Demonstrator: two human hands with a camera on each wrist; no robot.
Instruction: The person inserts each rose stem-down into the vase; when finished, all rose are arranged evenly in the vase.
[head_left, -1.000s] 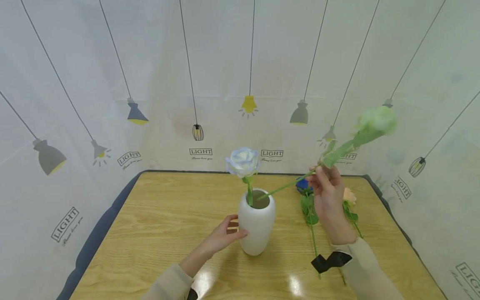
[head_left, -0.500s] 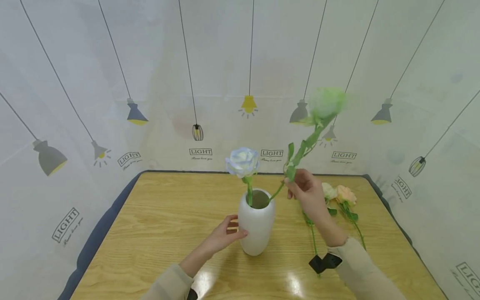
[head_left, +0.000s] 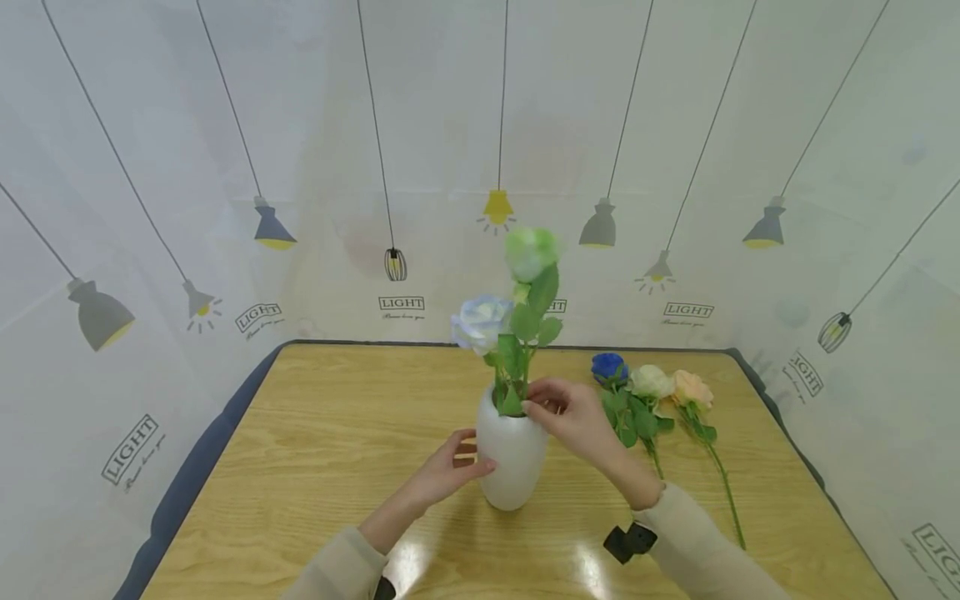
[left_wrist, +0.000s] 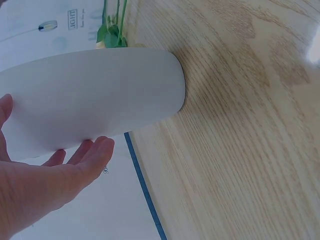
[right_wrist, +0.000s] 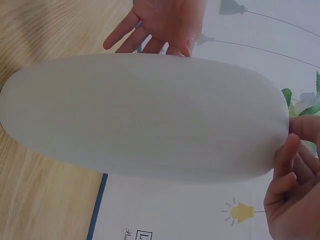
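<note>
A white vase (head_left: 512, 462) stands upright on the wooden table. My left hand (head_left: 441, 475) touches its left side, thumb on the front, fingers fairly straight and spread; in the left wrist view that hand (left_wrist: 55, 175) lies along the vase wall (left_wrist: 100, 95). A pale blue-white rose (head_left: 483, 323) stands in the vase. Beside it a green rose (head_left: 531, 254) rises upright, its stem inside the mouth. At the rim my right hand (head_left: 577, 417) pinches the green rose's stem low down. In the right wrist view the right hand's (right_wrist: 297, 185) fingers meet the rim, and the stem is hidden.
Right of the vase lie a blue rose (head_left: 609, 367), a cream rose (head_left: 651, 382) and a peach rose (head_left: 692, 390), stems toward me. A white wall cloth printed with lamps (head_left: 420, 208) rises behind the table's (head_left: 352, 400) back edge.
My right hand has moved left and down with the green rose, which has swung from a rightward lean to upright in the vase. The left hand and the vase have stayed put.
</note>
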